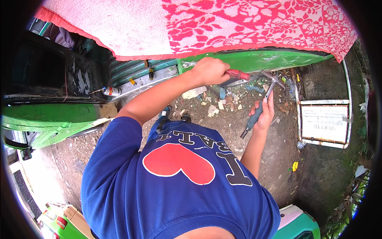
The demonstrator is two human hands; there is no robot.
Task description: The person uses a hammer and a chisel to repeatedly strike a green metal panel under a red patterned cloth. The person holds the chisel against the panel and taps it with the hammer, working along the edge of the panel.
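Observation:
My left hand (211,71) is closed around a screwdriver-like tool with a red handle (238,75). The handle's butt points right, and a thin metal piece (189,63) shows left of the hand at the green panel (254,59); whether it is the tool's shaft I cannot tell. A hammer (254,117) with a grey-blue grip is gripped in my right hand (264,113), lower and to the right. Its metal head points up, a short gap away from the butt of the red handle.
A pink and white floral towel (254,24) hangs over the green body. On the metal ledge at left lie a yellow-black screwdriver (151,73) and a spray can (112,91). Paint flakes litter the ground. A white metal frame with a sign (324,123) stands right; a yellow object (295,166) lies nearby.

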